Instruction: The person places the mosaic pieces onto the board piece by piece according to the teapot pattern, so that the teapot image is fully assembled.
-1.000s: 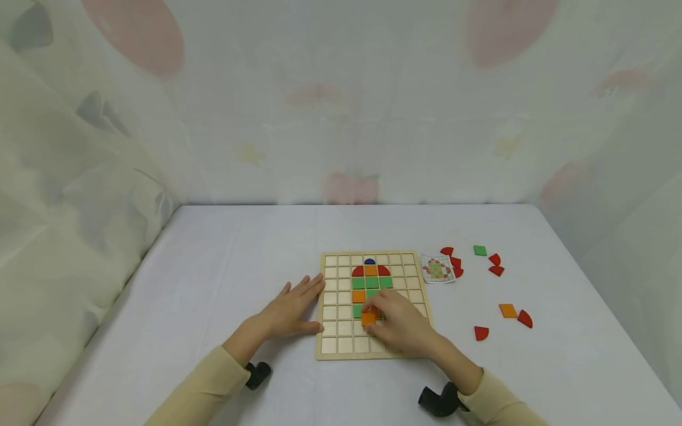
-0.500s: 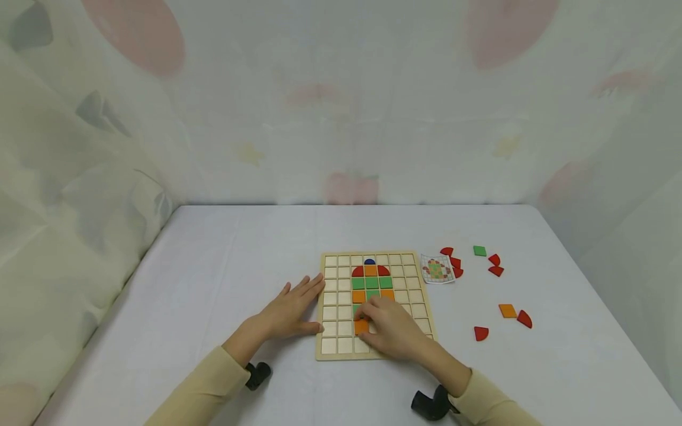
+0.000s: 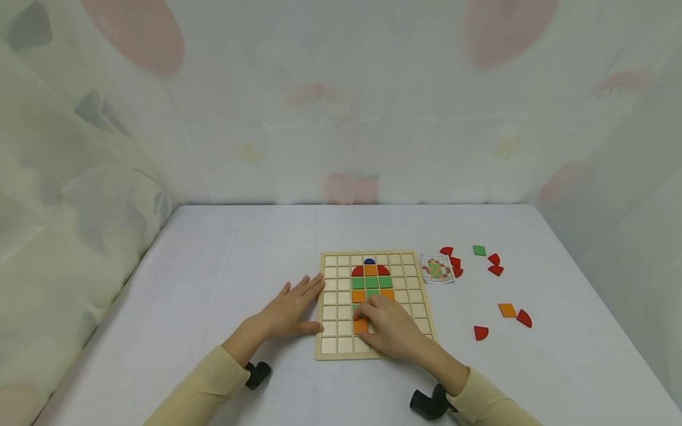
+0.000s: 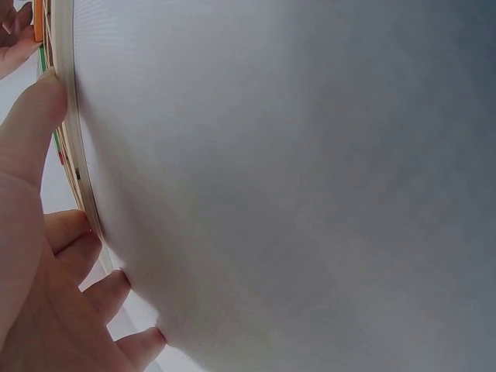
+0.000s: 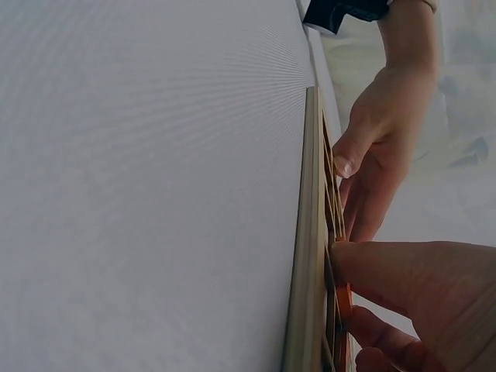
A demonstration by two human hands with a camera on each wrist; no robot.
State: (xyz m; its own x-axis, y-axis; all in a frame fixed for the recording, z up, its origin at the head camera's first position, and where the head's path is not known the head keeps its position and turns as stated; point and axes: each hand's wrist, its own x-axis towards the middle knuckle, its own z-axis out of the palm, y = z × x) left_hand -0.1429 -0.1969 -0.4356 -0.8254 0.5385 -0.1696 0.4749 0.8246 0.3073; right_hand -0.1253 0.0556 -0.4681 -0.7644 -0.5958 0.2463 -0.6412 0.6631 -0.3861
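Observation:
A wooden grid board (image 3: 328,349) lies on the table, with orange, green, red and blue tiles set in its middle columns. Over the lower part of the board, my right hand (image 3: 394,330) pinches an orange square tile (image 3: 360,326) between thumb and fingers, at a cell below the green tiles. The right wrist view shows this tile's edge (image 5: 345,301) between the thumb and a finger, against the board. My left hand (image 3: 288,310) lies with spread, straight fingers, its thumb and fingertips touching the board's left edge. Some tiles are hidden under the right hand.
A small printed pattern card (image 3: 437,269) lies right of the board, partly over red quarter-circle tiles (image 3: 456,262). Farther right lie a green tile (image 3: 479,250), an orange tile (image 3: 507,310) and several red quarter-circles (image 3: 481,333). Black wrist devices (image 3: 428,404) sit below both wrists.
My right hand has moved slightly left and nearer with the orange tile, which now lies lower, at a board cell. An orange tile formerly behind the hand shows. The left hand stays put.

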